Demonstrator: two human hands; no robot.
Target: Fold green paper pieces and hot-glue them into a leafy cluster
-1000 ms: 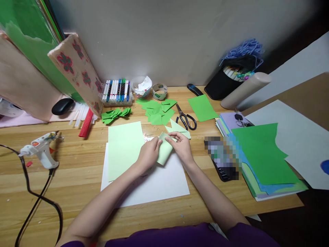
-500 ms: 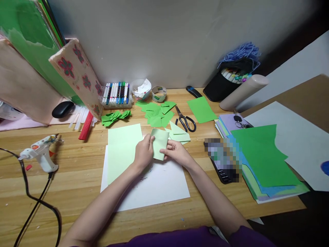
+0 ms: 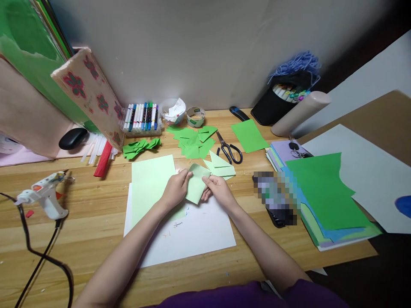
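Note:
My left hand (image 3: 175, 188) and my right hand (image 3: 216, 190) both pinch a small folded piece of light green paper (image 3: 195, 187) between them, just above a white sheet (image 3: 192, 231) on the wooden desk. A larger light green sheet (image 3: 148, 184) lies under my left wrist. Light green paper triangles (image 3: 221, 166) rest just beyond my right hand. Black scissors (image 3: 228, 149) lie behind them.
A glue gun (image 3: 45, 196) with its black cord lies at left. Green paper scraps (image 3: 192, 141), markers (image 3: 141, 117), a tape roll (image 3: 195, 116) and a small bowl (image 3: 173, 112) line the back. A stack of coloured paper (image 3: 321, 201) and a blurred black object (image 3: 278, 199) sit at right.
The folded light green piece has been turned and flattened between my hands, from a curled cone-like shape to a flat folded slip held slightly lower.

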